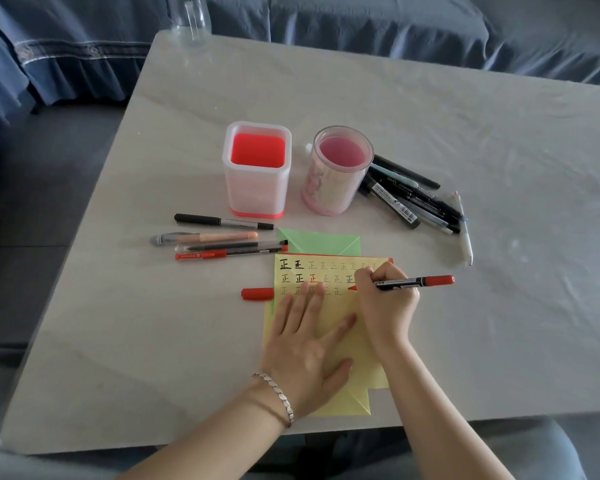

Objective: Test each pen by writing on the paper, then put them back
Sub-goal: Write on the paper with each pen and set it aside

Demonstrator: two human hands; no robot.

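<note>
— Start at your left: the loose pens (pixel 222 239) lie in a row on the counter (pixel 430 116). Behind them the square holder (pixel 257 168) and the round holder (pixel 338 169) both look empty. So by my reading nothing is put back yet.

— Agreed. The writing looks well along, though. The yellow paper (pixel 371 368) carries two full rows of test marks, and you are partway through a third. The red cap (pixel 257 293) lies at the paper's left edge, off its pen.

— Your left hand (pixel 309 344) lies flat on the sheet, its fingers (pixel 303 292) straight and spread, pressing the paper down and grasping nothing.

— Your right hand (pixel 385 299) is just beside it, fingers (pixel 371 277) clenched round the red marker (pixel 413 281). The barrel points right and the tip is on or just above the paper, at the end of that third row.

— To your far right the dark pile of pens (pixel 413 199) leans against the round holder. I cannot tell which group is already tested.

— What is left, I'd judge: finish this mark, recap the marker, try any pens still untested, then load everything into the holders.
</note>
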